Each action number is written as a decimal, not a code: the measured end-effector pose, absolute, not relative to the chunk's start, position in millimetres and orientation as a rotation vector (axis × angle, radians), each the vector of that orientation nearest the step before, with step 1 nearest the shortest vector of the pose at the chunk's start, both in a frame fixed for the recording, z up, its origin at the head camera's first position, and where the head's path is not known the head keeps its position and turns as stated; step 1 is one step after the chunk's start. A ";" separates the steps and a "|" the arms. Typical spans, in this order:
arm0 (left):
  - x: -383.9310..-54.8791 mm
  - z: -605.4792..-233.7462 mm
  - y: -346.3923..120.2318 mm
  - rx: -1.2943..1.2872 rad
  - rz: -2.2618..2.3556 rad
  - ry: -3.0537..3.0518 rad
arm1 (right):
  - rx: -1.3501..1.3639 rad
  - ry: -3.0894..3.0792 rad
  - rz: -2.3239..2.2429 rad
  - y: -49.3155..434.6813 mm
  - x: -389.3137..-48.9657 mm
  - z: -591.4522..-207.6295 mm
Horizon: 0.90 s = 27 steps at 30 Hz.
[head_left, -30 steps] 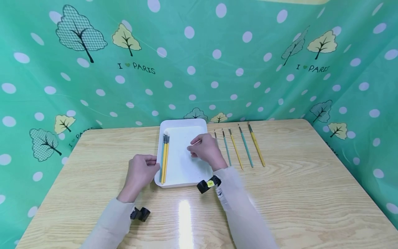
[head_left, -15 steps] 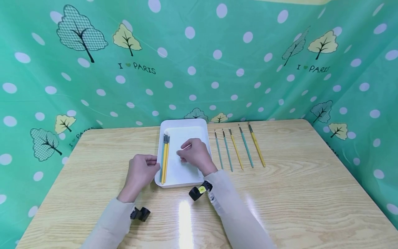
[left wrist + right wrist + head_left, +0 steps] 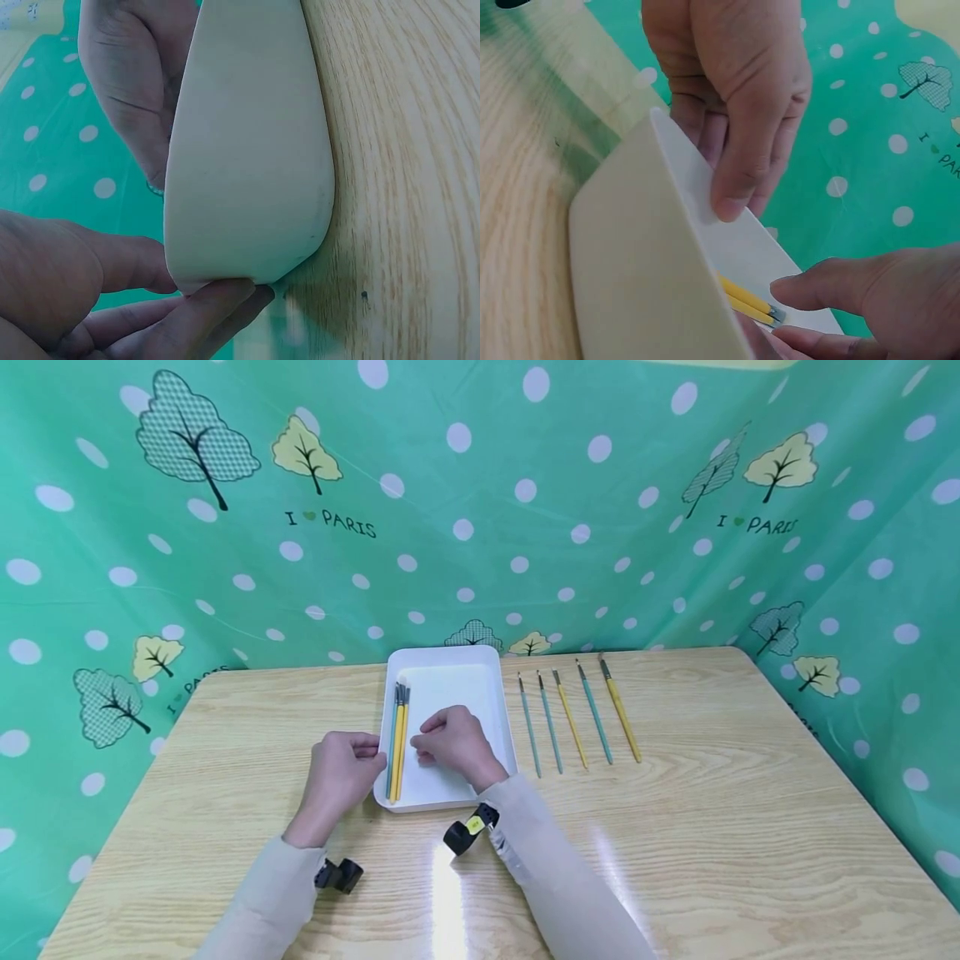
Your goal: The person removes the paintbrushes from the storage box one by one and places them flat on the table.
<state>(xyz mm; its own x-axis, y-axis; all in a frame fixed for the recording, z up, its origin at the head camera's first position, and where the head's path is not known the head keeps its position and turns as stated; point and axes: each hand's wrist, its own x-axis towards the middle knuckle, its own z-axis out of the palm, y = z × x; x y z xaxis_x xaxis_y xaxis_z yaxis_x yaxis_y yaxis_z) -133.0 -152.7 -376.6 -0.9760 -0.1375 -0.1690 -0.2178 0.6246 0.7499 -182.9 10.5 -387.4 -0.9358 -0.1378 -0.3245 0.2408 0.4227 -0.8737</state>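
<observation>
Along the left wall of the white tray (image 3: pixel 450 681), inside it, lie a teal paintbrush (image 3: pixel 391 747) and two yellow paintbrushes (image 3: pixel 401 747), side by side, bristles toward the tray's far end. The left hand (image 3: pixel 341 772) pinches the tray's left rim. The right hand (image 3: pixel 453 743) is over the tray, just right of those brushes, thumb and forefinger narrowly parted; I see no brush between them (something tiny could be hidden from where I stand). Right of the tray, five loose paintbrushes (image 3: pixel 570 720) lie in a spaced row on the wooden surface (image 3: pixel 720 827).

My worry is the yellow pair: a stray fingertip could roll them out of line, and a sharp tug on the rim could set all three rolling. Compared with a second ago, the right hand has come leftward across the tray and no longer covers the loose brush nearest it; the left hand's grip looks unchanged.
</observation>
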 end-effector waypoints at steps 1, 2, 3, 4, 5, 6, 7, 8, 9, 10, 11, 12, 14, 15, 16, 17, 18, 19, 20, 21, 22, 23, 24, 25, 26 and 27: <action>-133.1 -376.7 -152.8 -0.296 1.290 2.746 | 0.090 2.328 -1.518 9.2 -182.2 -387.8; -133.1 -376.6 -152.9 -0.291 1.293 2.747 | 0.086 2.326 -1.516 7.9 -181.6 -388.6; -133.0 -376.7 -153.0 -0.285 1.296 2.749 | 0.083 2.320 -1.524 6.4 -181.0 -389.4; -132.9 -376.7 -153.0 -0.280 1.299 2.750 | 0.075 2.321 -1.525 4.7 -180.6 -390.7; -132.8 -376.8 -153.1 -0.276 1.301 2.751 | 0.068 2.323 -1.525 2.8 -179.8 -391.4; -132.7 -376.8 -153.1 -0.275 1.302 2.751 | 0.057 2.330 -1.521 1.0 -179.0 -392.4; -132.6 -377.0 -153.2 -0.273 1.303 2.752 | 0.045 2.339 -1.514 -0.9 -178.3 -393.2; -132.5 -376.9 -153.2 -0.273 1.303 2.755 | 0.032 2.353 -1.503 -2.7 -177.5 -394.1; -132.4 -377.0 -153.2 -0.271 1.305 2.758 | 0.022 2.366 -1.491 -4.5 -176.6 -394.6; -132.4 -377.1 -153.3 -0.270 1.304 2.762 | 0.008 2.384 -1.473 -6.1 -175.8 -395.0; -132.4 -377.2 -153.4 -0.268 1.303 2.765 | -0.006 2.399 -1.457 -7.5 -174.9 -395.4; -132.3 -377.2 -153.4 -0.268 1.303 2.768 | -0.015 2.408 -1.449 -8.9 -174.1 -395.7; -132.1 -377.3 -153.4 -0.268 1.298 2.772 | -0.034 2.426 -1.431 -11.0 -173.0 -397.1; -132.1 -377.5 -153.5 -0.268 1.295 2.772 | -0.043 2.430 -1.426 -11.8 -172.7 -397.7; -131.9 -377.5 -153.5 -0.269 1.290 2.771 | -0.053 2.436 -1.420 -12.4 -172.5 -398.6; -131.9 -377.7 -153.7 -0.270 1.289 2.770 | -0.059 2.436 -1.420 -13.1 -172.2 -399.4; -131.6 -377.5 -153.7 -0.271 1.288 2.768 | -0.068 2.435 -1.418 -13.6 -172.1 -400.1; -131.6 -377.6 -153.8 -0.270 1.286 2.766 | -0.085 2.437 -1.413 -14.0 -172.2 -401.1; -131.6 -377.6 -153.9 -0.266 1.284 2.768 | -0.100 2.437 -1.413 -14.7 -172.2 -401.9; -131.7 -377.6 -154.0 -0.261 1.286 2.768 | -0.117 2.436 -1.411 -15.1 -172.2 -402.6; -131.7 -377.6 -154.1 -0.256 1.285 2.769 | -0.133 2.433 -1.413 -15.6 -172.3 -403.3; -131.9 -377.6 -154.2 -0.251 1.284 2.771 | -0.149 2.430 -1.416 -16.1 -172.3 -404.0; -131.9 -377.6 -154.1 -0.246 1.280 2.773 | -0.166 2.432 -1.415 -16.5 -172.4 -404.5; -132.0 -377.6 -154.2 -0.244 1.278 2.774 | -0.173 2.433 -1.412 -17.0 -172.2 -404.9; -132.0 -377.6 -154.2 -0.242 1.276 2.774 | -0.177 2.434 -1.412 -17.3 -172.0 -405.1; -132.2 -377.6 -154.2 -0.242 1.276 2.773 | -0.179 2.435 -1.413 -17.6 -171.8 -405.0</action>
<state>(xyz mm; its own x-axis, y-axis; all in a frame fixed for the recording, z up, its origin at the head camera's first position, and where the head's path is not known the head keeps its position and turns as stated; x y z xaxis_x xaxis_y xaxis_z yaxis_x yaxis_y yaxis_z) -132.2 -154.2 -377.6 -0.9844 -0.1098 -0.1372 -0.1756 0.6408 0.7474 -171.8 -17.6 -405.0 -0.9410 -0.2650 -0.2104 0.0512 0.5031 -0.8627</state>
